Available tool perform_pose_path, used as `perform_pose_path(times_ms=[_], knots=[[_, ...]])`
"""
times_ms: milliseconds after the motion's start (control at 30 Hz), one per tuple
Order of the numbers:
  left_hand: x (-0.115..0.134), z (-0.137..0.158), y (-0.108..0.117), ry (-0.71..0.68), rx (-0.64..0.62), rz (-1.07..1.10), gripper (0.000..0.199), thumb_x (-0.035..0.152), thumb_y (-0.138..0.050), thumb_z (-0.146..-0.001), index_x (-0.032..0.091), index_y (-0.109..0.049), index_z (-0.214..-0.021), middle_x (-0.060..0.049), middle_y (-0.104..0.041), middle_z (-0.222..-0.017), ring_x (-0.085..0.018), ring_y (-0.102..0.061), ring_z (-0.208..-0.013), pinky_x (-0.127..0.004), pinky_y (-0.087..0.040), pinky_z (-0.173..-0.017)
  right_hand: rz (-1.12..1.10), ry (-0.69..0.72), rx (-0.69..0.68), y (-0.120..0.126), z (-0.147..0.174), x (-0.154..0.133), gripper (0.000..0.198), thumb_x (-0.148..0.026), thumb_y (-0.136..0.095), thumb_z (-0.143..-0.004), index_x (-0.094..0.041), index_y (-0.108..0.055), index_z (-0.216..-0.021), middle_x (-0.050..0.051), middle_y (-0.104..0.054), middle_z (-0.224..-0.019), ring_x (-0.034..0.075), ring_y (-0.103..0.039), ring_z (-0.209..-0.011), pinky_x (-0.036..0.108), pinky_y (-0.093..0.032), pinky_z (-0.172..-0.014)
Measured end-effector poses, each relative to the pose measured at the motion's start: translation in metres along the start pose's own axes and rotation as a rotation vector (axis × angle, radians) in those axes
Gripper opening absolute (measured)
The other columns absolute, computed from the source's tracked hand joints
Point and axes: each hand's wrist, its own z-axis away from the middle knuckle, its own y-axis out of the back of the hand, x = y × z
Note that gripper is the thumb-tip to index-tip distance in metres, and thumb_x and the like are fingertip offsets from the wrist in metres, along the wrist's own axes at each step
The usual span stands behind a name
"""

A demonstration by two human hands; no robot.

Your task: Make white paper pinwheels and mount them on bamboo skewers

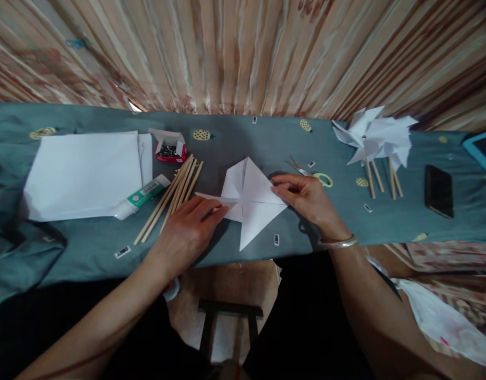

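Note:
A white square of paper (256,184), cut in toward its middle from the corners, lies on the cloth in front of me with its flaps partly raised. My left hand (191,227) pinches the left flap between thumb and fingers. On the opposite side, my right hand (306,198) has its thumb and fingertips closed on the paper's right edge. Scissors (323,180) with pale green handles lie just behind my right hand. Several wooden sticks (153,212) rest beside my left hand.
A paper stack (84,174) lies left, with a green-and-white tube (143,194) at its corner. Behind the sticks stands an open red box (171,153) of small dark pieces. Finished paper pinwheels (385,138), a phone (439,190) and a blue-edged device (480,150) are right.

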Motion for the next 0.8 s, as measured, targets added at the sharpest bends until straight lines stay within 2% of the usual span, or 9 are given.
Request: perform_pose_path(times_ms=[100,200,300,367,433,533,667,800], knots=[[-0.011,-0.002,0.001,0.033,0.006,-0.016,0.031,0.006,-0.050,-0.086,0.014,-0.063,-0.113,-0.012,-0.066,-0.108,-0.026,-0.060,-0.096,-0.043,-0.055,-0.087,0.015,-0.051,-0.038,0.003,0.016,0.003,0.032,-0.038,-0.068,-0.075,-0.015,-0.071,-0.097,0.001,-0.069,-0.068,0.013,-0.058,-0.056,0.027,-0.045,-0.054],[-0.013,-0.004,0.003,0.060,0.045,-0.012,0.034,0.003,-0.045,-0.087,0.012,-0.061,-0.115,-0.012,-0.065,-0.111,-0.026,-0.058,-0.101,-0.044,-0.052,-0.092,0.133,-0.071,-0.089,0.008,0.034,-0.001,0.031,-0.036,-0.067,-0.079,-0.015,-0.070,-0.101,0.002,-0.070,-0.068,0.014,-0.060,-0.054,0.027,-0.045,-0.052],[-0.001,-0.005,0.006,0.052,0.096,0.027,0.032,0.007,-0.047,-0.089,0.011,-0.057,-0.119,-0.013,-0.065,-0.112,-0.026,-0.057,-0.104,-0.045,-0.051,-0.092,0.384,-0.010,-0.046,0.013,0.047,-0.011,0.028,-0.034,-0.066,-0.082,-0.016,-0.070,-0.102,0.002,-0.070,-0.065,0.016,-0.061,-0.053,0.028,-0.046,-0.053],[0.014,-0.004,0.004,-0.002,0.092,0.065,0.026,0.017,-0.054,-0.090,0.010,-0.059,-0.115,-0.013,-0.066,-0.107,-0.026,-0.058,-0.100,-0.043,-0.053,-0.087,0.470,0.093,0.029,0.014,0.051,-0.018,0.025,-0.033,-0.063,-0.085,-0.016,-0.071,-0.102,0.005,-0.073,-0.073,0.018,-0.065,-0.062,0.031,-0.050,-0.061],[0.029,-0.003,0.000,-0.051,0.031,0.108,0.024,0.022,-0.058,-0.090,0.011,-0.061,-0.111,-0.011,-0.067,-0.101,-0.025,-0.059,-0.094,-0.040,-0.055,-0.080,0.440,0.216,0.040,0.012,0.053,-0.023,0.021,-0.029,-0.059,-0.089,-0.017,-0.071,-0.101,0.007,-0.074,-0.088,0.020,-0.068,-0.078,0.033,-0.053,-0.074],[0.044,-0.003,-0.010,-0.080,-0.046,0.125,0.021,0.021,-0.057,-0.090,0.010,-0.061,-0.108,-0.010,-0.067,-0.098,-0.023,-0.060,-0.087,-0.037,-0.056,-0.075,0.317,0.322,-0.086,0.004,0.054,-0.025,0.019,-0.020,-0.055,-0.091,-0.019,-0.069,-0.104,0.007,-0.073,-0.105,0.019,-0.066,-0.098,0.035,-0.052,-0.090],[0.047,-0.005,-0.016,-0.081,-0.065,0.113,0.017,0.017,-0.053,-0.092,0.009,-0.060,-0.105,-0.009,-0.067,-0.095,-0.022,-0.059,-0.082,-0.035,-0.057,-0.071,0.245,0.344,-0.201,-0.002,0.054,-0.020,0.026,-0.013,-0.049,-0.092,-0.021,-0.068,-0.107,0.006,-0.071,-0.113,0.018,-0.063,-0.109,0.037,-0.050,-0.097],[0.045,-0.001,-0.015,-0.113,-0.075,0.077,0.022,0.013,-0.053,-0.091,0.008,-0.057,-0.112,-0.009,-0.066,-0.096,-0.022,-0.059,-0.083,-0.034,-0.057,-0.072,0.127,0.271,-0.247,0.004,0.053,-0.009,0.034,-0.007,-0.046,-0.089,-0.023,-0.068,-0.110,0.004,-0.069,-0.116,0.017,-0.063,-0.110,0.038,-0.049,-0.100]])
